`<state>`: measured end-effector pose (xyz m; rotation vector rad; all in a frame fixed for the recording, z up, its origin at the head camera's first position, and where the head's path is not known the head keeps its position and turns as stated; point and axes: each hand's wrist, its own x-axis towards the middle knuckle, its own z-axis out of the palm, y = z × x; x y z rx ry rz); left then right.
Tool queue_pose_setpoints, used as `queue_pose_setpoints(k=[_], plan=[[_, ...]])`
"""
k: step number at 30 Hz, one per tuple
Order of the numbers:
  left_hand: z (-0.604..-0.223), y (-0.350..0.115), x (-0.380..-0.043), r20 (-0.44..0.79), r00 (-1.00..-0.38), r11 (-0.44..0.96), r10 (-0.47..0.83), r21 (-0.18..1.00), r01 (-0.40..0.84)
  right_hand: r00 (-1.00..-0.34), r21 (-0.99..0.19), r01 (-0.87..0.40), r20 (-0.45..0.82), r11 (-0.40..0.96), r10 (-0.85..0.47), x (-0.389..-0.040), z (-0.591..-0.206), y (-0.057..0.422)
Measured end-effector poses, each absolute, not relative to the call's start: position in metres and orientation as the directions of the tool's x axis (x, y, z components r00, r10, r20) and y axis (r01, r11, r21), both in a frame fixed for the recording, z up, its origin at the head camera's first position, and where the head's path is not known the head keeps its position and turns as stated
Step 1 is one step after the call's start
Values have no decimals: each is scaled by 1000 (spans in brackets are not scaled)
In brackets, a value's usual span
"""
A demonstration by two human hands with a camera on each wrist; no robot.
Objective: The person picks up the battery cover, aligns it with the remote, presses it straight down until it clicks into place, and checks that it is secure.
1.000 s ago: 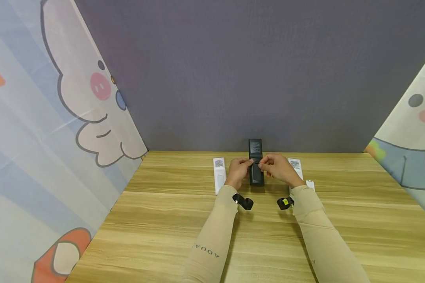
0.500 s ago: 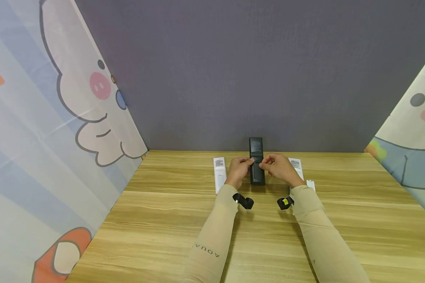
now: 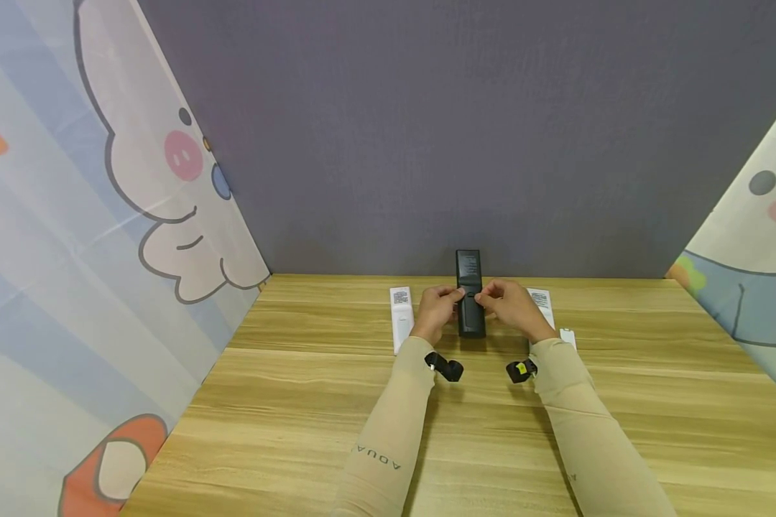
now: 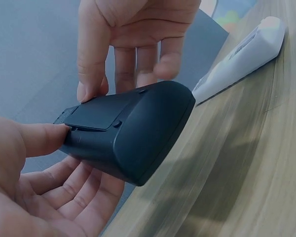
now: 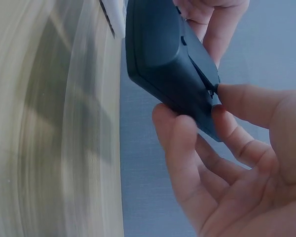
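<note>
A black remote control point(image 3: 470, 316) is held up off the table with its back face towards me. My left hand point(image 3: 436, 312) grips its left side, the thumb on the back near the edge of the battery cover point(image 4: 94, 114) and the fingers under it. My right hand point(image 3: 511, 305) pinches the opposite edge, thumb and index finger at the cover's upper end. In the right wrist view the cover's edge stands slightly raised from the remote. What lies inside is hidden.
A white remote control point(image 3: 401, 323) lies face down left of my left hand. Another white remote point(image 3: 542, 303) lies behind my right wrist, partly hidden, beside a small white piece point(image 3: 567, 336). A grey wall point(image 3: 388, 143) rises behind the wooden table point(image 3: 284, 416).
The black remote has shifted very slightly right, and my right fingertips have moved a little right with its edge. Both hands keep hold of it.
</note>
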<state>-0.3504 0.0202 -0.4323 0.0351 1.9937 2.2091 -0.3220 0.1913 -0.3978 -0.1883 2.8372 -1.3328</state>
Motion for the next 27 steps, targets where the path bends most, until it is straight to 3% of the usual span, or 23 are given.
queue_pose_setpoints(k=[13, 27], plan=[[-425, 9, -350, -82, -964, -82, 253, 991, -106, -994, -802, -93, 39, 590, -104, -322, -398, 191], [-425, 8, -350, -81, -964, -59, 253, 993, -99, -995, -797, -96, 52, 596, -91, -323, -399, 190]])
